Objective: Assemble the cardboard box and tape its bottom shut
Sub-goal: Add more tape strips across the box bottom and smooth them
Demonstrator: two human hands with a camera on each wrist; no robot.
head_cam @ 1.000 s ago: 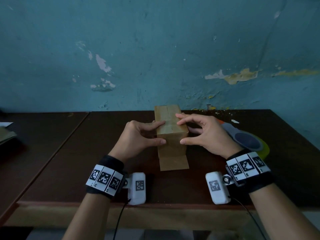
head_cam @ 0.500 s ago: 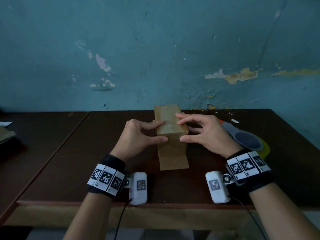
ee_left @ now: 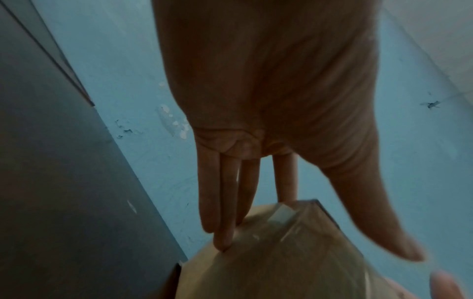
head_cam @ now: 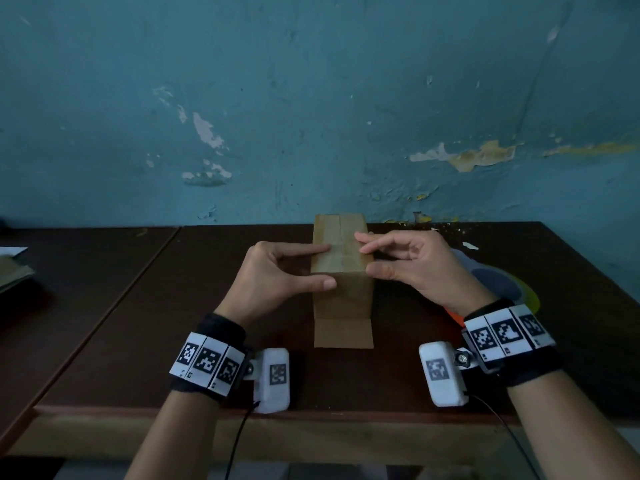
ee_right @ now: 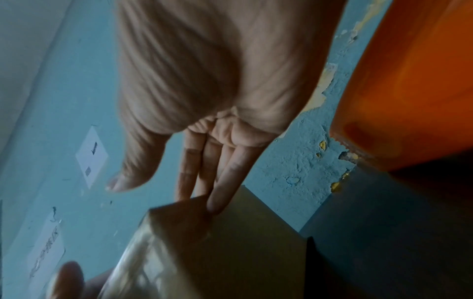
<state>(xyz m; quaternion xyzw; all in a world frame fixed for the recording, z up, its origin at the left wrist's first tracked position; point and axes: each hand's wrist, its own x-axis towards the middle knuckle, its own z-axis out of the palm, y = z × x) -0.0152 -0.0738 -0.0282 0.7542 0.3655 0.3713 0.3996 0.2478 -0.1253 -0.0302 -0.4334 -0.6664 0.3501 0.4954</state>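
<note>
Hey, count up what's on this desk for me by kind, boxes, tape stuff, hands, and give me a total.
Cardboard boxes: 1, the upright cardboard box
Tape dispensers: 1, the orange tape dispenser, partly hidden behind the right hand
Hands on the box: 2, the left hand and the right hand
Total: 4

right hand [ee_right: 204,81] — fingertips [ee_right: 216,204] on cardboard box [ee_right: 230,252] top edge | orange object [ee_right: 409,81] — right

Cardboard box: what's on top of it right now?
Clear tape runs along the cardboard box top seam, with fingertips of both hands, left and right, resting there. The inside is hidden.
</note>
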